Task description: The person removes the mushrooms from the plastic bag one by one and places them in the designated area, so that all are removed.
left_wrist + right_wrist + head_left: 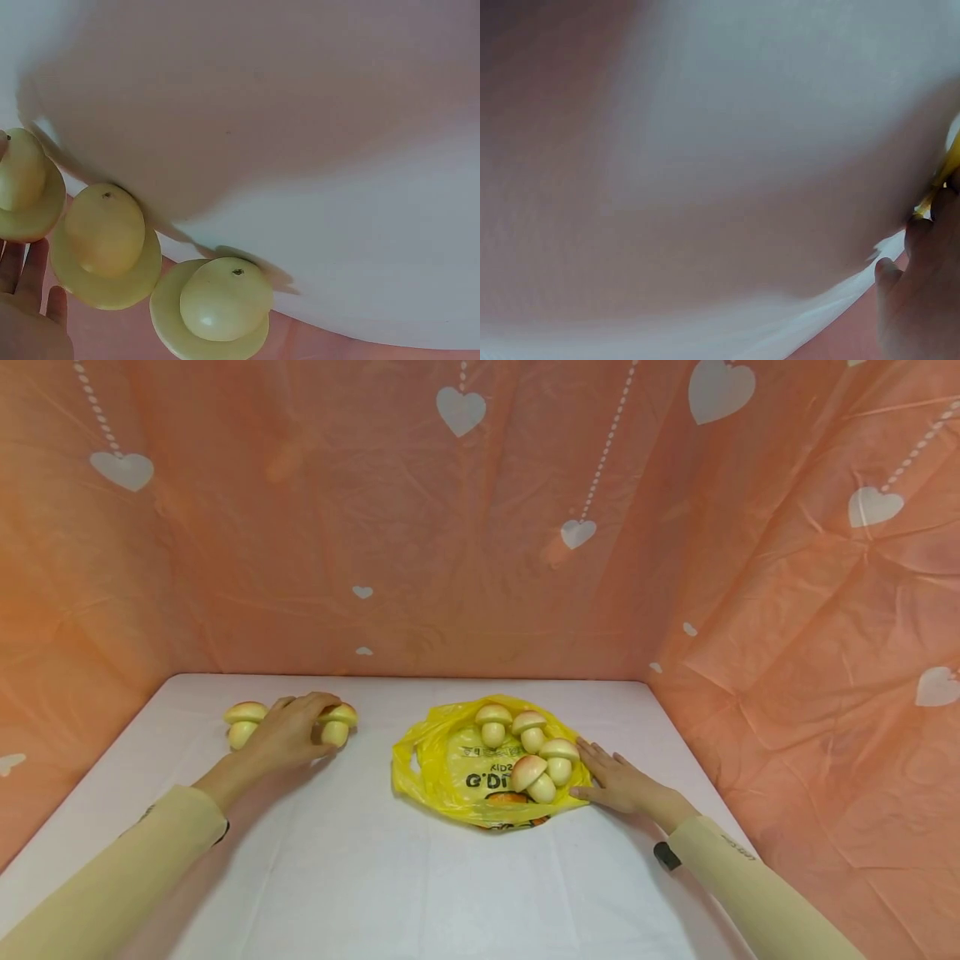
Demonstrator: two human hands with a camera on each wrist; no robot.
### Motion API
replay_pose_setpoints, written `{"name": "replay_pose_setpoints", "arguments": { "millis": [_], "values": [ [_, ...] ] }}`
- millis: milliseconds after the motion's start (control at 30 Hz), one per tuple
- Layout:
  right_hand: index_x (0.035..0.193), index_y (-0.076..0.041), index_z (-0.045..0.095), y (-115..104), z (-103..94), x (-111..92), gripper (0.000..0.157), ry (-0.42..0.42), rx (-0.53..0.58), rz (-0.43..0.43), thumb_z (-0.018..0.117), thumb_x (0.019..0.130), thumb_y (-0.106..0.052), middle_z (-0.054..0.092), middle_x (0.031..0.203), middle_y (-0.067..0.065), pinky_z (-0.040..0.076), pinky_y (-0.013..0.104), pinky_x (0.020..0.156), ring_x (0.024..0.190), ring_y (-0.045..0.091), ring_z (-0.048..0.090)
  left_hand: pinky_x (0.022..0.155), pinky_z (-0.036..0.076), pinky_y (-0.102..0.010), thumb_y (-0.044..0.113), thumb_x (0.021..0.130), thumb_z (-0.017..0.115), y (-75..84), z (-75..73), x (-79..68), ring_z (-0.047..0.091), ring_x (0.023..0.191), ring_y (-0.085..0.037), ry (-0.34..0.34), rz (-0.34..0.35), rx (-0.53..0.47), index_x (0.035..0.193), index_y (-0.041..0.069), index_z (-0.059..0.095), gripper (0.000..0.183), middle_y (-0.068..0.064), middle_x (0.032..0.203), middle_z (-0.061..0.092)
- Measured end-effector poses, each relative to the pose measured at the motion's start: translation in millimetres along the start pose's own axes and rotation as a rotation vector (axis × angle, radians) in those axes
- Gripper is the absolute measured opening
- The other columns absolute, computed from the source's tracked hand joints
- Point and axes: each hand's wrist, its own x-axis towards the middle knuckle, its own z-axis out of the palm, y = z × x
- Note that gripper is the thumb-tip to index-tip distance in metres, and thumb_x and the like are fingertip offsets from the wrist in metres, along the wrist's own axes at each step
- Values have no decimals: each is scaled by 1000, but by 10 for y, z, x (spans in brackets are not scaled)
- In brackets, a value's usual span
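Left hand [288,737] grips a mushroom [340,718] while right hand [624,782], fingers straight, touches yellow bag [431,768].

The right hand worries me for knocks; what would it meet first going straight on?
The right hand would likely meet the yellow bag first, at its near edge, then the nearest mushroom; exact gaps are unclear.

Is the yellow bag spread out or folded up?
Spread out: the bag lies wide on the table, its print showing, though its edges look crumpled.
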Motion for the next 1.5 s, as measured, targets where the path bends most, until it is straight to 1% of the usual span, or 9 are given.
{"name": "replay_pose_setpoints", "arguments": {
  "millis": [100, 400, 567, 800, 933, 1100, 1267, 1367, 1500],
  "values": [
    [164, 3, 15, -5, -4, -10, 91, 5, 1, -8, 55, 104, -54, 11, 171, 23, 9, 67, 124, 157, 47, 12, 109, 33, -61, 11, 79, 89, -15, 10, -1, 58, 123, -39, -3, 6, 5, 135, -4, 59, 65, -21, 131, 64],
    [165, 1, 13, -19, -7, -19, 91, -5, 11, 0, 55, 105, -53, 9, 172, 22, 8, 66, 125, 157, 45, 9, 110, 33, -63, 11, 77, 90, -15, 6, 2, 54, 130, -40, -26, 6, 17, 137, -5, 57, 70, -22, 137, 61],
    [165, 1, 12, -24, -5, -15, 92, -9, 9, 7, 54, 105, -54, 9, 172, 21, 8, 65, 125, 158, 44, 9, 109, 34, -64, 11, 77, 91, 10, -3, 4, 51, 133, -40, -28, 7, 36, 137, -4, 57, 71, -23, 141, 58],
    [164, 3, 15, -16, 0, -18, 93, 4, 3, -2, 55, 104, -55, 11, 172, 23, 9, 66, 124, 157, 46, 11, 108, 36, -64, 14, 77, 91, 24, 8, 3, 50, 134, -41, -29, 8, 74, 138, -5, 56, 73, -24, 142, 57],
    [164, 2, 14, -15, -4, -17, 92, 4, 5, 0, 55, 104, -54, 10, 172, 23, 9, 66, 124, 157, 46, 11, 109, 35, -64, 15, 76, 92, 15, 10, 6, 49, 135, -41, -21, 9, 70, 138, -5, 56, 74, -24, 143, 55],
    [165, 2, 14, -5, 3, -6, 92, 1, 3, 0, 54, 104, -55, 10, 172, 22, 9, 66, 124, 157, 45, 11, 110, 33, -64, 16, 80, 89, 21, 8, 22, 50, 133, -43, 20, 7, 27, 139, -5, 57, 69, -23, 143, 55],
    [165, 1, 13, -5, 6, 4, 92, -3, -5, 3, 52, 105, -57, 9, 172, 22, 10, 66, 124, 157, 45, 10, 109, 33, -65, 13, 88, 81, 58, -16, 49, 50, 134, -45, 94, 12, -16, 142, -3, 54, 62, -23, 146, 53],
    [165, 0, 13, -2, 7, 5, 92, -4, -9, 9, 52, 104, -57, 9, 172, 22, 10, 65, 125, 158, 44, 10, 109, 34, -67, 13, 92, 76, 122, -36, 69, 49, 135, -45, 140, 30, -35, 143, -2, 54, 58, -23, 147, 52],
    [165, 2, 14, 3, 5, 0, 92, 1, -5, 7, 54, 104, -55, 10, 172, 23, 9, 65, 125, 157, 45, 10, 107, 36, -68, 11, 93, 75, 250, -40, 120, 51, 133, -46, 220, 69, -88, 142, -1, 56, 55, -23, 144, 55]
  ]
}}
